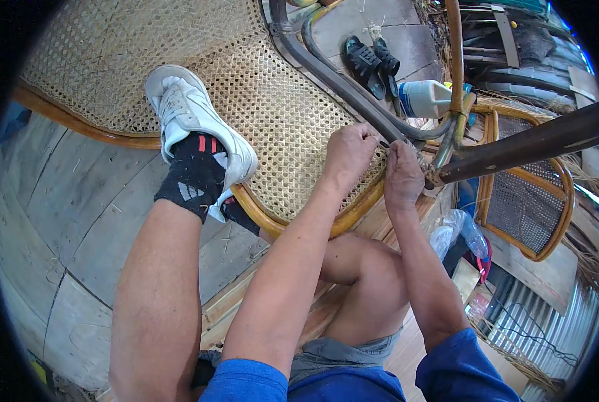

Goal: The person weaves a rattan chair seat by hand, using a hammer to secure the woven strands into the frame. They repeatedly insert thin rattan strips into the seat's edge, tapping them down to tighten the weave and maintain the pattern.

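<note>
Our left hand (348, 153) is curled into a fist at the edge of the woven cane panel (273, 100), the fingers pinched down on something thin where the weave meets the rim, most likely a cane strand, though it is too fine to make out. Our right hand (402, 175) sits just beside it, fingers folded tight against the same edge and pressing on the rattan frame (353, 213); what it grips is hidden under the knuckles. The panel lies tilted across our lap and the floor, its curved wooden rim running under both wrists, and our left foot in a white sneaker (192, 124) rests flat on the weave. We judge the cane light and springy, stiff along the frame but giving in the open mesh, and a dry strand could snap if bent sharply, so the rim is the sound place to hold. Dark bent metal tubes (340, 84) cross above our knuckles. Beyond them lie black sandals (373, 61), a white plastic bottle (425, 98), and another cane chair back (524, 208) to the right.
</note>
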Tool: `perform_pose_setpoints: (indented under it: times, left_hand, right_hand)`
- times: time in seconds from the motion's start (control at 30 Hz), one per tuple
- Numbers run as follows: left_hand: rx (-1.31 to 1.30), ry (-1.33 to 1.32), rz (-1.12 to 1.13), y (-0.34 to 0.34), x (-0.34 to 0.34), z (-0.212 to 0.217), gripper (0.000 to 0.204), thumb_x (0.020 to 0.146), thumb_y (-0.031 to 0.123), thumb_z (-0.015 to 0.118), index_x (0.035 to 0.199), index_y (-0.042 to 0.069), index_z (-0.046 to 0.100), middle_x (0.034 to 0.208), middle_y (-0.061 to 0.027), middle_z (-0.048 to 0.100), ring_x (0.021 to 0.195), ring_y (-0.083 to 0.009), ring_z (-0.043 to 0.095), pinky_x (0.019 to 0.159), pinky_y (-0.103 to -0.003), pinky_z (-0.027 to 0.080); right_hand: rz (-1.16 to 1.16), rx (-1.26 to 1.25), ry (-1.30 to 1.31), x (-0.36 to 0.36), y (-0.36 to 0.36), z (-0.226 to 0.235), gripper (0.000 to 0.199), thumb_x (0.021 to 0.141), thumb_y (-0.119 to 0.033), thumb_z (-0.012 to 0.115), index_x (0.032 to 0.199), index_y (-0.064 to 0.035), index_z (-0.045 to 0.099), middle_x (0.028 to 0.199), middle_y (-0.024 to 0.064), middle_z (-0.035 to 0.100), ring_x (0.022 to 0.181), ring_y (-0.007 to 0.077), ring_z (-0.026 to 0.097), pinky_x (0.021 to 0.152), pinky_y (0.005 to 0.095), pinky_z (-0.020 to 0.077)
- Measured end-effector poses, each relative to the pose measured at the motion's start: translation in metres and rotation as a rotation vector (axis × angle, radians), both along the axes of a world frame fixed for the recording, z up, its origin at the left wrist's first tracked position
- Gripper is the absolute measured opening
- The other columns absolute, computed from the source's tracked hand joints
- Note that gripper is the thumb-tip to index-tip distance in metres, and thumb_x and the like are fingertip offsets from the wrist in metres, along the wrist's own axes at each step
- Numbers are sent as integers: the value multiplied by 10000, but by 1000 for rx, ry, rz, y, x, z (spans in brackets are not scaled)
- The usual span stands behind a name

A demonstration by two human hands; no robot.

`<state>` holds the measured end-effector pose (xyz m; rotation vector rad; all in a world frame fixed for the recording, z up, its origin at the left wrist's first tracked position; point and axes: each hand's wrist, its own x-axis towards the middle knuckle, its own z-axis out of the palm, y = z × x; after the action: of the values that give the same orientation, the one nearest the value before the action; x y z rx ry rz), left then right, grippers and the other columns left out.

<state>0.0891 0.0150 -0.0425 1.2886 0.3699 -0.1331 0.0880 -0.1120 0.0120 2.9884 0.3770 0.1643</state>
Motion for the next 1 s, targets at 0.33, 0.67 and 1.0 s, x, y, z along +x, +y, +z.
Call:
perform_pose_setpoints:
  times: [0.33,0.67,1.0]
  left_hand:
    - [-131,-22,-6,1,-4,-3,200,811,198,652,872,14,699,650,-56,638,575,-98,556,576,-275,457]
    - [-143,-42,-54,6,-9,0,199,810,188,655,866,0,688,669,-58,639,614,-108,562,615,-279,466]
    - [-157,-95,-64,6,-12,-4,178,807,168,657,886,13,694,744,-62,678,679,-109,604,673,-273,486]
  right_hand:
    - [79,-71,2,0,0,1,118,917,-152,501,1028,-135,537,910,107,565,783,334,608,644,424,519]
    - [-7,-35,54,-2,10,6,117,877,-117,523,976,-94,581,932,141,565,806,364,602,689,453,505]
    - [-112,-175,139,0,13,7,106,899,-128,478,941,-94,569,938,141,562,841,360,611,688,453,501]
